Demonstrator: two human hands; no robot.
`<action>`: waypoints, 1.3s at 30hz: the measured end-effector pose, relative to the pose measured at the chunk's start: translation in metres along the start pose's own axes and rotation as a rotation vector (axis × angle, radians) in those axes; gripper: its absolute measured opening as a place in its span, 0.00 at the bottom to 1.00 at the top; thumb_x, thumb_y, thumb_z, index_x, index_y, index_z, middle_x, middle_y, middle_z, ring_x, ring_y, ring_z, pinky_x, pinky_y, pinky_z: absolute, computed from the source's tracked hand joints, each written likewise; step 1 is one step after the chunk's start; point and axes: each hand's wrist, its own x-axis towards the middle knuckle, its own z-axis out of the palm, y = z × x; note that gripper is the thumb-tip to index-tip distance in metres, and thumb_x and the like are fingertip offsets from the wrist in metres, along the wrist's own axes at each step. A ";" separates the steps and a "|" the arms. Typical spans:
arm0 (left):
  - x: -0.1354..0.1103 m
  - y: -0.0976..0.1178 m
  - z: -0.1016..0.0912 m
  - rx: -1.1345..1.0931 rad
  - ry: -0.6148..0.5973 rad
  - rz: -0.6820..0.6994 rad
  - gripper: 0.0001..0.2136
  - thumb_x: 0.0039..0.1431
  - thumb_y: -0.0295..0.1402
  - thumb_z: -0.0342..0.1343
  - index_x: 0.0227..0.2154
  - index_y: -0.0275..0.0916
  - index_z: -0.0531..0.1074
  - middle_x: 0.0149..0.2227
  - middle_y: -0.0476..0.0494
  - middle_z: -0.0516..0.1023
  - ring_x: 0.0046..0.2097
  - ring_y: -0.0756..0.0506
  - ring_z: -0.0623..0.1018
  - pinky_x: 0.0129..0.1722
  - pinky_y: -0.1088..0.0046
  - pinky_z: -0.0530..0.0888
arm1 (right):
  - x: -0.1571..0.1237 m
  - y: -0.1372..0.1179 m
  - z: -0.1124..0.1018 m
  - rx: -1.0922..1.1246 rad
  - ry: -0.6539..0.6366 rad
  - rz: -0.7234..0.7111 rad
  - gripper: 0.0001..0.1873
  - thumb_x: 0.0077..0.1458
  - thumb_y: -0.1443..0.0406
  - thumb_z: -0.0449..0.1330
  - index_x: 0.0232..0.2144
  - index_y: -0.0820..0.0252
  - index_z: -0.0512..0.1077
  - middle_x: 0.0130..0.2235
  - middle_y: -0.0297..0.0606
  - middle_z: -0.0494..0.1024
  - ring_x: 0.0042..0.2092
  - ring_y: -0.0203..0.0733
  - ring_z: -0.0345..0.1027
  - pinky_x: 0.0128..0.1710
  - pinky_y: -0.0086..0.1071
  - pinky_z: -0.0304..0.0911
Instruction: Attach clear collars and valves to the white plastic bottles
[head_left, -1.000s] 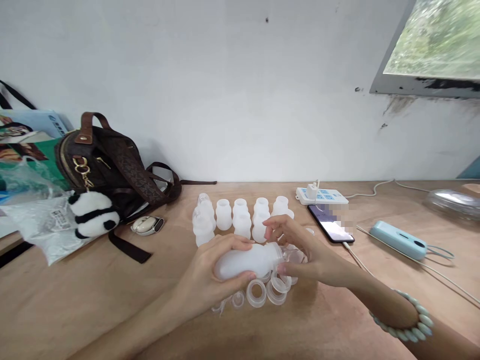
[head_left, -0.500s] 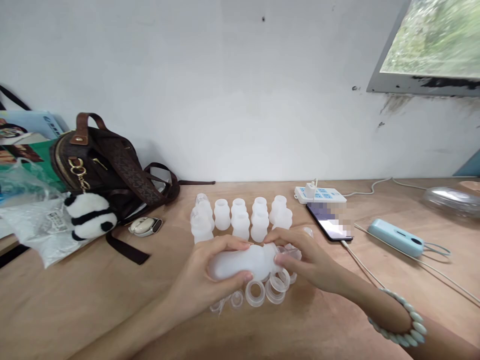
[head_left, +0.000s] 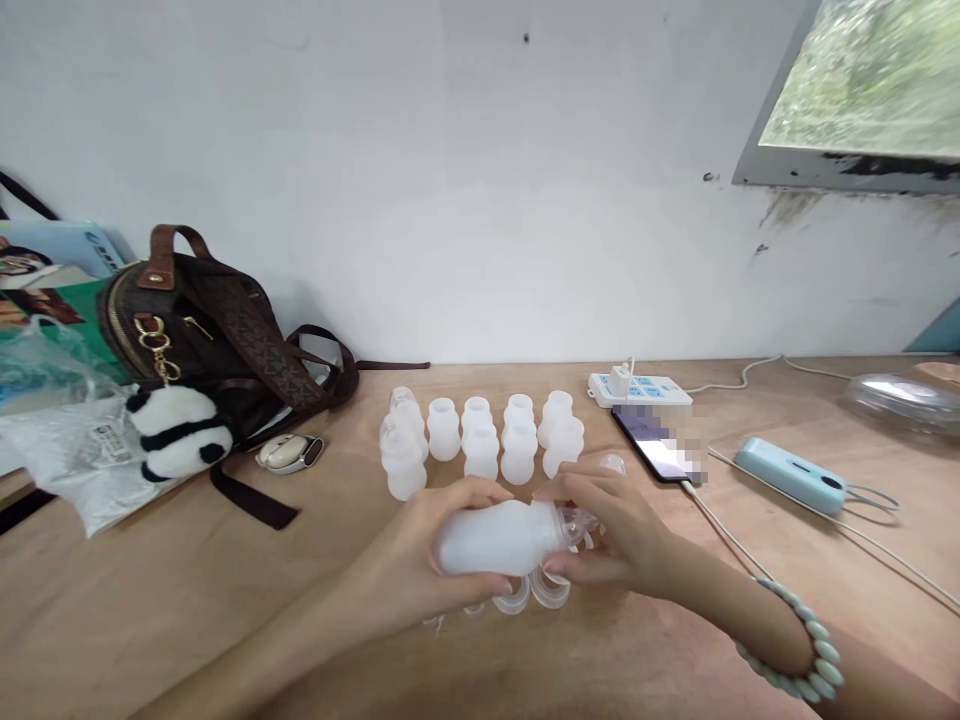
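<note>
My left hand (head_left: 405,550) is wrapped round the body of a frosted white baby bottle (head_left: 487,540), held on its side above the table. The bottle's neck points right, where a translucent collar and clear teat (head_left: 579,522) sit. Around that collar end my right hand (head_left: 634,530) closes, thumb below and fingers above; its fingers partly cover the teat. Under the bottle lie several clear plastic rings (head_left: 551,592), mostly hidden by the bottle and hands. Beyond my hands stand several open white bottles (head_left: 481,455) in two rows. Two bottles at the left end (head_left: 405,468) carry clear tops.
On the wooden table (head_left: 225,620), a dark backpack (head_left: 202,310) with a panda charm (head_left: 184,432) and a computer mouse (head_left: 285,453) lie left. Rightward are a phone (head_left: 652,440) on a cable, a power strip (head_left: 656,390) and a light-blue device (head_left: 791,475). A wall (head_left: 480,200) rises behind.
The bottle has shifted slightly right and turned, its neck now tilted a little toward me. My right fingers have moved round the collar, and more of the rings below are covered.
</note>
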 end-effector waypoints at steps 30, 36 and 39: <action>-0.006 -0.008 0.007 0.328 0.311 0.136 0.21 0.59 0.35 0.61 0.53 0.44 0.62 0.47 0.44 0.79 0.45 0.43 0.80 0.42 0.69 0.78 | 0.011 -0.001 -0.036 -0.087 -0.168 0.351 0.23 0.69 0.57 0.37 0.43 0.60 0.68 0.31 0.39 0.77 0.33 0.42 0.70 0.32 0.35 0.61; -0.006 -0.009 0.008 0.337 0.292 0.142 0.21 0.60 0.36 0.60 0.54 0.45 0.61 0.46 0.45 0.79 0.45 0.44 0.80 0.42 0.69 0.78 | 0.004 0.030 -0.026 -0.730 -0.582 0.413 0.11 0.56 0.63 0.59 0.23 0.61 0.72 0.27 0.42 0.78 0.32 0.50 0.74 0.28 0.36 0.57; -0.006 -0.010 0.007 0.341 0.284 0.134 0.21 0.61 0.36 0.60 0.55 0.45 0.61 0.47 0.45 0.78 0.46 0.44 0.80 0.43 0.68 0.78 | 0.000 0.039 -0.023 -0.728 -0.676 0.387 0.07 0.50 0.68 0.64 0.21 0.60 0.72 0.28 0.40 0.79 0.32 0.47 0.74 0.27 0.33 0.56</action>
